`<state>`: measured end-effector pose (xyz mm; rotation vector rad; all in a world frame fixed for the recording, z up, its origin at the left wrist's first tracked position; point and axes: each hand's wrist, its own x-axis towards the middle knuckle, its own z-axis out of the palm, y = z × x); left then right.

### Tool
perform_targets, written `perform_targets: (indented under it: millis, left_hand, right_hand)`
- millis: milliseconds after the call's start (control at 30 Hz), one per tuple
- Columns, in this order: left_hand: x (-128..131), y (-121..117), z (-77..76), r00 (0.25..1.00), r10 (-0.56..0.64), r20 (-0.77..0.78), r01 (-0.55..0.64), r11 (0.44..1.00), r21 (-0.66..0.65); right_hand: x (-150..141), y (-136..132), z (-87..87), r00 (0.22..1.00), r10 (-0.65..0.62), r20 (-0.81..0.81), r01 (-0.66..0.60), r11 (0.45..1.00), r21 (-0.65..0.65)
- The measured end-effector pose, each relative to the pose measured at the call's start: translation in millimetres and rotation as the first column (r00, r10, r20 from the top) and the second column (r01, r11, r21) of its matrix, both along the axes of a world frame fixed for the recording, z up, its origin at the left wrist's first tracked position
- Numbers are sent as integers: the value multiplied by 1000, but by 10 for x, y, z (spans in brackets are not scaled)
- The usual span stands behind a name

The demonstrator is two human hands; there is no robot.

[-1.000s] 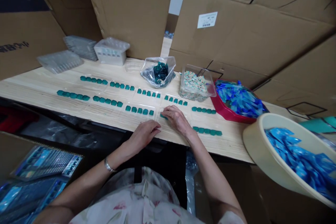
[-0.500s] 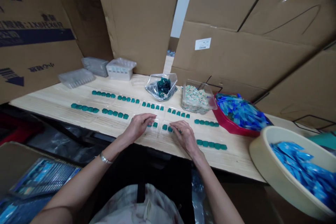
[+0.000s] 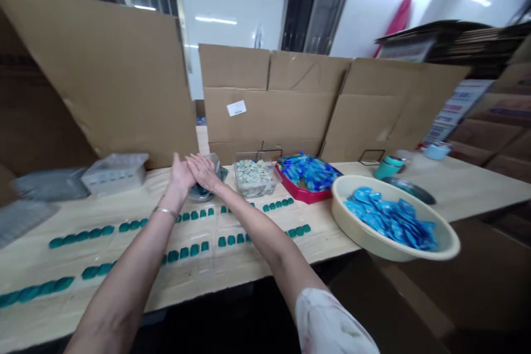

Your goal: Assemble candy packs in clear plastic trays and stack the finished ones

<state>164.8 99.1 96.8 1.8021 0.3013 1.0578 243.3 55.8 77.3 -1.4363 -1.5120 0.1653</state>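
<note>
My left hand (image 3: 181, 176) and my right hand (image 3: 203, 172) meet at the far side of the table, in front of the clear plastic bag (image 3: 216, 168) of dark green pieces. The right hand's fingers are stretched out and lie against the left hand. The left hand is upright, its fingers extended but partly covered. Nothing shows in either hand. Under my forearms run two lines of small green pieces (image 3: 194, 250) in clear trays, partly hidden by the arms. Just right of the bag stands a clear tub (image 3: 253, 191) of small white-and-green pieces.
A red tray (image 3: 302, 192) of blue packets and a cream basin (image 3: 344, 227) of blue packets stand to the right. Beyond are a teal bottle (image 3: 389, 167) and a dark lid (image 3: 409, 190). Clear plastic boxes (image 3: 116, 171) sit at left. Cardboard sheets (image 3: 286, 105) line the back.
Both hands have left the front row of green pieces and reached forward to the bag, coming together. The view has turned right and up.
</note>
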Motion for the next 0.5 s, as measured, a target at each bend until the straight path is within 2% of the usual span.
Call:
perform_targets:
  millis: [33,67,100,133,167,233,267,333,367,400,433,500]
  left_hand:
    - [-29,-11,17,999,6,45,-3,998,-57]
    - [-52,-28,14,989,45,138,-21,985,-173]
    - [-62,-49,-8,976,101,192,-56,973,-225]
    - [-58,-74,-46,970,140,199,-99,974,-203]
    - [-43,-97,-98,973,165,160,-147,982,-120]
    - [-14,-120,-217,976,217,-15,-215,972,91]
    - [-22,-110,-273,962,252,-102,-235,960,153]
    - [-131,-38,-357,851,415,-322,-315,894,318]
    - [-238,19,-382,783,489,-384,-349,857,380]
    - [-378,82,-398,732,543,-412,-371,825,427]
    - [-541,147,-406,703,576,-416,-389,802,453]
    - [-905,274,-421,664,621,-417,-420,771,479]
  right_hand:
    - [37,71,1,998,-35,-55,33,999,-33]
    - [68,116,5,991,-72,-111,66,996,-58]
    - [87,139,14,982,-98,-161,87,993,-74]
    - [89,140,28,973,-108,-204,94,992,-81]
    - [77,118,44,965,-106,-239,86,992,-91]
    - [32,-15,73,941,-44,-336,8,994,-106]
    - [14,-136,81,930,-12,-367,-29,994,-108]
    - [33,-486,86,779,186,-598,-252,967,-28]
    - [82,-701,82,723,233,-650,-290,957,20]
    - [158,-929,76,711,233,-663,-286,958,29]
    - [259,-1157,65,735,188,-652,-249,969,-1]
    - [502,-1582,32,826,36,-562,-133,982,-132]
